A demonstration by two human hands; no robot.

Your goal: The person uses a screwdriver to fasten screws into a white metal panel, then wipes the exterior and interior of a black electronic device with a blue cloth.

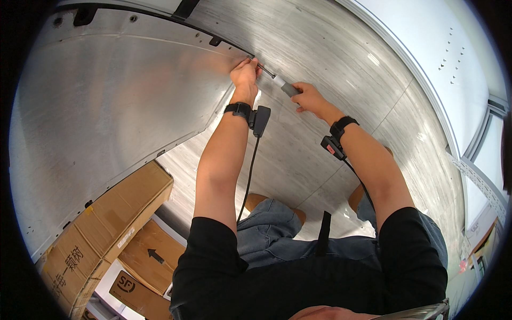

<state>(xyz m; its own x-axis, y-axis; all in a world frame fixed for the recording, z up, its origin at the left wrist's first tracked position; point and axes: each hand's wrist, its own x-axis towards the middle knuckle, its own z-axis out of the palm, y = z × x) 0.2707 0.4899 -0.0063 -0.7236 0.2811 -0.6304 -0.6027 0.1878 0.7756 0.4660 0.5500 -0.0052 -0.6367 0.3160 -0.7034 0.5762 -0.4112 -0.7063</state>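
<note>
My right hand (pixel 311 100) is closed around the grey handle of a screwdriver (pixel 287 86) with a lighter front part. Its thin shaft points up and left toward the dark-trimmed edge of a large silver metal panel (pixel 128 101). At that edge, by the far right corner of the panel, my left hand (pixel 246 73) has its fingers pinched together close to the shaft's tip. Those fingers hide the tip and whatever they hold. Both wrists wear black straps with small black devices, each trailing a cable.
Brown cardboard boxes (pixel 114 213) stand at the lower left, against the near side of the panel. Grey wood-look floor (pixel 341 58) spreads to the right of it. A white panel-like surface (pixel 426 32) with small holes curves along the right side. My knees are bent below my arms.
</note>
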